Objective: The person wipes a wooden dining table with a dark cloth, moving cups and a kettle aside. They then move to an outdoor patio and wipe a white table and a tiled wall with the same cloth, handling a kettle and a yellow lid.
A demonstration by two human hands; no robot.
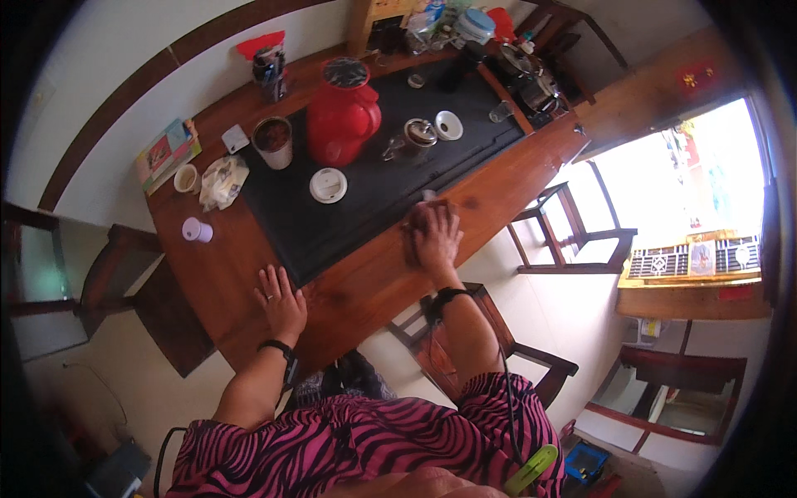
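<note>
My left hand (283, 305) lies flat with spread fingers on the wooden table (348, 299), beside the near left corner of the black tray (280, 230). Over by the tray's front edge, my right hand (436, 239) presses down on a dark brown cloth (412, 233) on the wood. On the tray stand a red thermos jug (339, 124), a white lid (328, 185), a glass teapot with a metal lid (418, 134) and a white round dish (448, 125). A tall cup with dark contents (273, 143) is at the tray's left.
At the table's left lie a crumpled plastic bag (223, 182), a small cup (187, 178), a lilac container (197, 230) and books (167, 155). A kettle (535, 90) stands far right. Wooden chairs (573, 239) are along the right side; another (485, 330) is close to my right arm.
</note>
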